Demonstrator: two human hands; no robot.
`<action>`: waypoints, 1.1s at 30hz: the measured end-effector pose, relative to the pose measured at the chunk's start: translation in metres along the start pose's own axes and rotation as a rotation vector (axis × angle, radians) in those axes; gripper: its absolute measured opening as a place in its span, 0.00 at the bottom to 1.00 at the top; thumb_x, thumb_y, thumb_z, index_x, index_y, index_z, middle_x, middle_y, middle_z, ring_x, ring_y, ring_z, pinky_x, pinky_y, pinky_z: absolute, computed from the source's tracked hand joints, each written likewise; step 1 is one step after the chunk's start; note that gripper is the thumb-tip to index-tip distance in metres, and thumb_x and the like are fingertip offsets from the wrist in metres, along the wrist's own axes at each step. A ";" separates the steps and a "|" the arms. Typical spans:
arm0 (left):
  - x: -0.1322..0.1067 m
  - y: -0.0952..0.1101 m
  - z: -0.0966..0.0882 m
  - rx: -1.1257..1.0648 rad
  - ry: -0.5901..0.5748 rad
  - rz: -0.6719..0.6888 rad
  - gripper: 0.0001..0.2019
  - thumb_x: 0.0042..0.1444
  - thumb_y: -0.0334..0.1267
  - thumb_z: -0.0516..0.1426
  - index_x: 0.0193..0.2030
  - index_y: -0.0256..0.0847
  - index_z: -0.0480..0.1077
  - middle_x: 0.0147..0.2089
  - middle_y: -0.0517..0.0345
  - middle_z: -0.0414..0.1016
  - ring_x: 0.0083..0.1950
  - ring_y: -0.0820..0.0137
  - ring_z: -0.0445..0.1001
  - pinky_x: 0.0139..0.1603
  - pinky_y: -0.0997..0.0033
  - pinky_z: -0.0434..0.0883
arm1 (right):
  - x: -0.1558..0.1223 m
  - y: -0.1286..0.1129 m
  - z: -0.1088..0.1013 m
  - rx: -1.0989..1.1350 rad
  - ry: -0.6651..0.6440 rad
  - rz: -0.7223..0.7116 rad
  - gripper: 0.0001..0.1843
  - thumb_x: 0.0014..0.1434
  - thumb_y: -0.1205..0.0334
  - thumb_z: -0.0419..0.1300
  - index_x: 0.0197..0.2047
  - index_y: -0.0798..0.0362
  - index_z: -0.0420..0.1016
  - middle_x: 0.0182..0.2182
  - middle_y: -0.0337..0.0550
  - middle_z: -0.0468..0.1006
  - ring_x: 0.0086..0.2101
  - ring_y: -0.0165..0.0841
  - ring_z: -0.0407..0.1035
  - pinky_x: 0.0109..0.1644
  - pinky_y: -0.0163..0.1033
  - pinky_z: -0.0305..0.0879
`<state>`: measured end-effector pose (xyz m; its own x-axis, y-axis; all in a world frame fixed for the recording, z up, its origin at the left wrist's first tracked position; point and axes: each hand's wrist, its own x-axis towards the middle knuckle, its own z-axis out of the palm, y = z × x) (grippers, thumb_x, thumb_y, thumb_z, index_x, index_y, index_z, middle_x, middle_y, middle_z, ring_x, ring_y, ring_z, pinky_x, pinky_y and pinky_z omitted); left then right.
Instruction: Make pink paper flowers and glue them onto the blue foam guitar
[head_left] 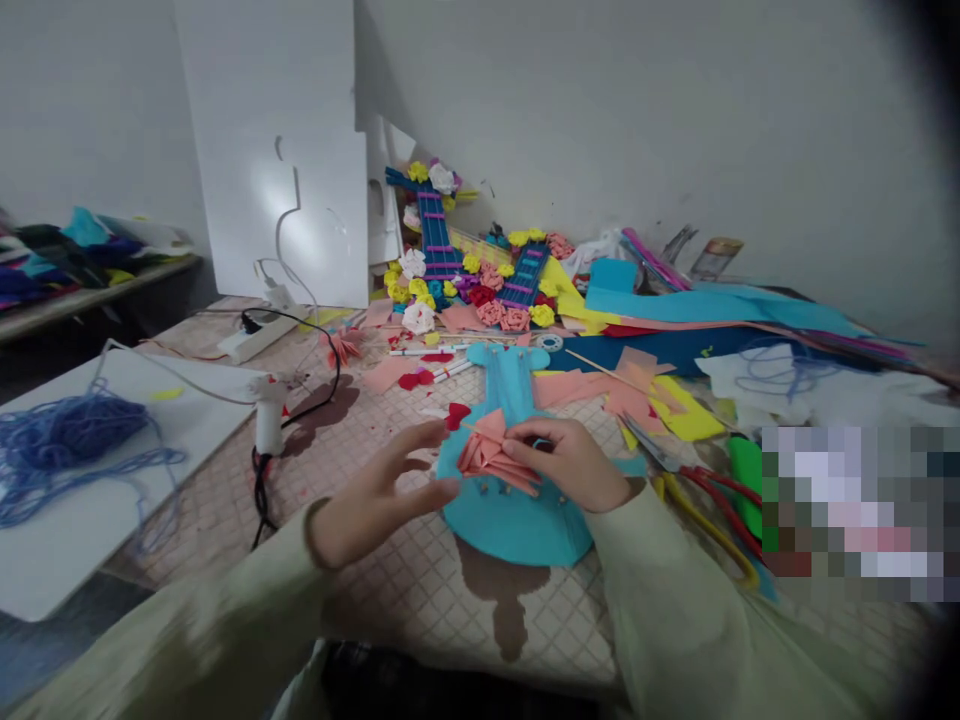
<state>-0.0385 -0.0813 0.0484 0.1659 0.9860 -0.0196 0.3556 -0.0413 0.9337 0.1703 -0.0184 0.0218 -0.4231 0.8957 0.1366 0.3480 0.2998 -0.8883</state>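
Observation:
A folded pink paper flower (489, 455) is held over a turquoise guitar-shaped foam piece (510, 520) lying on the table. My right hand (571, 462) is closed, pinching the flower from the right side. My left hand (382, 490) reaches in from the left, thumb and fingertip touching the flower's left edge while the other fingers are spread. A thin wooden stick runs into the flower from the upper left. Both arms wear pale sleeves.
Scissors with red and yellow handles (701, 495) lie right of the foam piece. A white glue gun (268, 420) with black cord stands at left, beside blue yarn (67, 430) on a white board. Decorated foam guitars with paper roses (465, 270) and coloured sheets crowd the back.

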 end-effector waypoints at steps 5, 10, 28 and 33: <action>0.043 -0.014 0.035 -0.086 -0.066 0.005 0.21 0.45 0.45 0.58 0.45 0.36 0.65 0.44 0.49 0.70 0.44 0.61 0.69 0.43 0.61 0.67 | 0.001 0.000 -0.002 0.065 -0.042 0.027 0.11 0.51 0.57 0.56 0.29 0.56 0.74 0.24 0.40 0.73 0.24 0.27 0.64 0.26 0.33 0.59; 0.052 -0.022 0.037 -0.207 -0.132 0.105 0.11 0.51 0.42 0.55 0.32 0.34 0.69 0.32 0.55 0.72 0.35 0.69 0.69 0.37 0.70 0.68 | 0.002 0.003 -0.006 0.082 0.008 0.041 0.10 0.51 0.57 0.57 0.30 0.55 0.74 0.25 0.39 0.73 0.25 0.27 0.64 0.27 0.33 0.60; 0.050 -0.037 0.042 -0.629 -0.052 -0.001 0.08 0.47 0.38 0.58 0.32 0.37 0.70 0.28 0.60 0.67 0.27 0.74 0.67 0.24 0.73 0.75 | 0.004 0.001 0.000 -0.068 0.052 0.000 0.07 0.53 0.61 0.56 0.30 0.54 0.74 0.28 0.39 0.73 0.28 0.28 0.66 0.29 0.33 0.61; 0.051 -0.037 0.043 -0.615 -0.030 -0.005 0.07 0.46 0.37 0.59 0.31 0.36 0.70 0.30 0.59 0.66 0.27 0.76 0.67 0.22 0.75 0.74 | 0.003 0.002 0.003 -0.115 0.101 -0.058 0.07 0.54 0.62 0.56 0.31 0.54 0.74 0.28 0.40 0.74 0.30 0.29 0.67 0.32 0.34 0.62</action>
<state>-0.0036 -0.0366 -0.0025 0.1950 0.9804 -0.0267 -0.2379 0.0737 0.9685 0.1675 -0.0156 0.0191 -0.3613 0.9024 0.2346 0.4210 0.3824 -0.8225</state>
